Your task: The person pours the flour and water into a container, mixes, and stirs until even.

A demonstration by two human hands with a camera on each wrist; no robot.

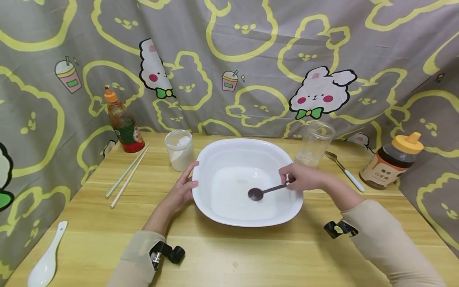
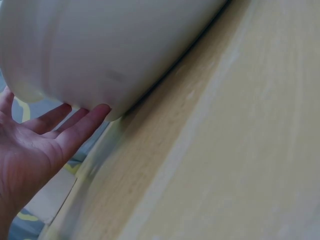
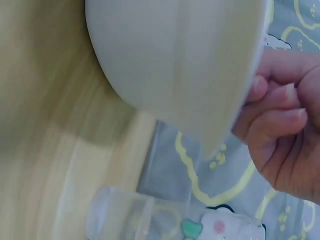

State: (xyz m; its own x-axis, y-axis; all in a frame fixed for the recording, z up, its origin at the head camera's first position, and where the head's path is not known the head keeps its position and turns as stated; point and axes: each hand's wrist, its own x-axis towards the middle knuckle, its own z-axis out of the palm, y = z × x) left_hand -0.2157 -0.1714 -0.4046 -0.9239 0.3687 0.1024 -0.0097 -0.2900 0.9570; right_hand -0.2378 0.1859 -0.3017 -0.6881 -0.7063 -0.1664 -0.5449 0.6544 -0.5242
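A white basin [image 1: 247, 147] stands mid-table with something whitish across its bottom. My left hand [image 1: 181, 191] holds its left side: fingertips lie over the rim, while in the left wrist view more fingers [image 2: 85, 127] touch the outer wall from below. My right hand [image 1: 303, 177] reaches over the right rim and grips the handle of a small dark brown measuring spoon [image 1: 255, 194]. The spoon's bowl is low inside the basin; its contents are hard to make out. In the right wrist view the basin wall hides the spoon, and curled fingers [image 3: 275, 122] show beside the rim.
Behind the left hand stands a clear cup of white powder [image 1: 181, 153]. Chopsticks [image 1: 129, 175], a sauce bottle [image 1: 123, 125] and a white spoon [image 1: 46, 261] are left. A clear jar [image 1: 313, 145], a blue-handled utensil [image 1: 346, 171] and a honey bottle [image 1: 389, 163] are right.
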